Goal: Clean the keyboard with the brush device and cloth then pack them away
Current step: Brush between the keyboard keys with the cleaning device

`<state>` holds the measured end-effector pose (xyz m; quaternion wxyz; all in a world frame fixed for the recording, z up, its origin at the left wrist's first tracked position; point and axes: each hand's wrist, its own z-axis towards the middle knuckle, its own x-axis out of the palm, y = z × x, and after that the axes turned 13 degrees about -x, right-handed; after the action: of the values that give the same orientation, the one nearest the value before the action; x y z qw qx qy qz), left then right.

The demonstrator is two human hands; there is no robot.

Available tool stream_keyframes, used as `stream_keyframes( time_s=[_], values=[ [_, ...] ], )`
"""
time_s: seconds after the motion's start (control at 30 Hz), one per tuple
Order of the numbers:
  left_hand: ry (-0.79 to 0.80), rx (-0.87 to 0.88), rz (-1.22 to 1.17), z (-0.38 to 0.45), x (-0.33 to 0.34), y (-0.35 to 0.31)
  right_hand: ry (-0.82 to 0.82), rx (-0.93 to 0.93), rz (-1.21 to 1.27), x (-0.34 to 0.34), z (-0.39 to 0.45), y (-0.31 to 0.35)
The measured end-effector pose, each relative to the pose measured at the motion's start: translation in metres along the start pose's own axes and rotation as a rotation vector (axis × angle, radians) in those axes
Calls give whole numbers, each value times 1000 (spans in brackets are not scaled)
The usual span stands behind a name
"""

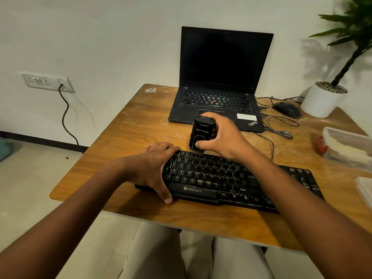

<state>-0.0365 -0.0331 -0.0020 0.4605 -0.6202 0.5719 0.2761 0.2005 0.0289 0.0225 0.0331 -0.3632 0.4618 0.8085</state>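
Note:
A black Zebronics keyboard (225,179) lies across the front of the wooden table (128,125). My left hand (153,168) grips its left end, thumb on the front edge and fingers curled over the back edge. My right hand (221,137) holds the black brush device (201,132) upright, with its lower end at the keyboard's top row of keys. No cloth is in view.
An open black laptop (219,81) stands behind the keyboard. To its right lie a black mouse (286,109) with loose cables and a white plant pot (321,99). A clear plastic container (346,146) sits at the right edge. A wall socket (47,81) with a hanging cord is at the left.

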Motion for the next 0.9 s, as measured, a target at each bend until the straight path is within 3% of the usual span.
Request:
stream_keyframes(
  time_s=[0.07,0.27,0.5,0.73,0.9],
  values=[
    [-2,-1,-5,0,0,0,1,-7,22,10,-2,-5],
    [2,-4,-7,1,0,0,133,24,-240,-30,-16,-7],
    [-1,-18,-5,0,0,-1,22,-46,16,14,-9,11],
    [0,-9,-10,3,2,3,220,42,-222,-27,-22,11],
    [-11,-11,-6,1,1,0,55,-23,-62,-3,-8,18]
  ],
)
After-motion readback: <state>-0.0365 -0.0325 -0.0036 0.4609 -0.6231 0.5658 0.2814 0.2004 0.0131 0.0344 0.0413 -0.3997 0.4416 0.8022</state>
